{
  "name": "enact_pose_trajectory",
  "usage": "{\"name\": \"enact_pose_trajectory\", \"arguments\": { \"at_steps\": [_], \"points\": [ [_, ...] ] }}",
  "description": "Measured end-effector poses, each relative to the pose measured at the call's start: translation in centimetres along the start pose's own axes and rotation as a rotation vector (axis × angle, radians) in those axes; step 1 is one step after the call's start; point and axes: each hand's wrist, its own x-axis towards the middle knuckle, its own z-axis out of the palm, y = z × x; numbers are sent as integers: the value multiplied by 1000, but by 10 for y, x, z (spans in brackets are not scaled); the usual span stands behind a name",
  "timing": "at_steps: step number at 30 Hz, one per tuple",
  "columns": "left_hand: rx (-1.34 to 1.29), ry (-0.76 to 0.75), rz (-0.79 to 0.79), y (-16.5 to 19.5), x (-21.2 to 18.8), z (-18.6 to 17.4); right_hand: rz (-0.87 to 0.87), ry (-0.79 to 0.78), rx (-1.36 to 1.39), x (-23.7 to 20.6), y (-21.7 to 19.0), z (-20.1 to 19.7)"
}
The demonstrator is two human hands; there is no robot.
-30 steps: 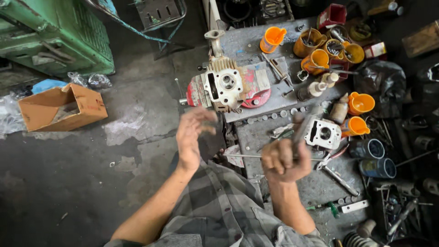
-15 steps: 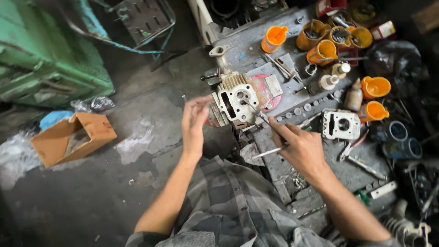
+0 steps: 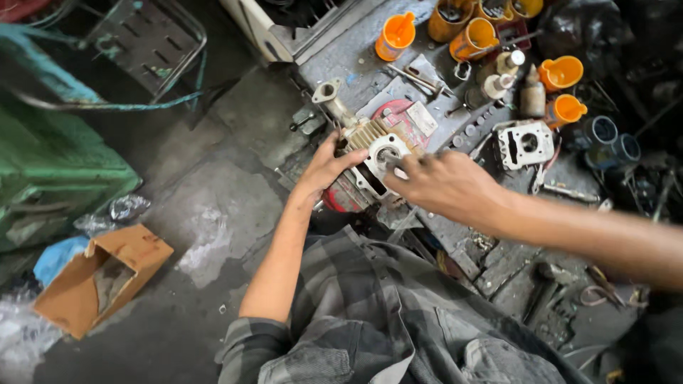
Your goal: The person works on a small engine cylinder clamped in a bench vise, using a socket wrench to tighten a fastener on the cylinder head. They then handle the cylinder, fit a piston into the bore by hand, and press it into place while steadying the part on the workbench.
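Nearest the camera, at 6 o'clock, lies the person's grey plaid shirt [image 3: 398,313]. From it the left hand [image 3: 326,171] reaches up to the middle of the frame and rests on the left side of the finned engine cylinder [image 3: 377,153], fingers spread and pressed against it, thumb toward the bore. The right hand [image 3: 445,186] comes in from 3 o'clock; its fingers are curled together at the cylinder's round opening, and whether they pinch some small part I cannot tell. The cylinder sits on a red round piece near the counter [image 3: 356,64] edge, just beside the drop to the floor.

Risks, as I judge them: the cylinder stands close to that edge, so a hard push from the right could slide it off; loose bolts around it could roll away if knocked.

Farther out, at 2 o'clock, a second, pale engine casting [image 3: 525,144] lies well apart. Beyond it, from 12 to 2 o'clock, I count about six orange cups [image 3: 395,35]. At 8 o'clock on the floor sits one open cardboard box [image 3: 99,281].
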Motion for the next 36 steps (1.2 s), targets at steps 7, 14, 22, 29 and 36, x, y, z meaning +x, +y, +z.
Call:
{"name": "enact_pose_trajectory", "arguments": {
  "at_steps": [7, 14, 22, 29, 36],
  "points": [
    [134, 26, 40, 16, -3, 2, -28, -258, -33, 26, -2, 8],
    [278, 70, 278, 23, -1, -8, 175, -471, 582, 36, -2, 26],
    [186, 53, 204, 23, 1, -8, 1346, 124, 2324, 15, -10, 37],
    [829, 393, 388, 76, -52, 21, 1210, 410, 1905, -28, -4, 24],
    [993, 16, 247, 107, -112, 113, 181, 410, 576, -47, 44, -5]
  ]
}}
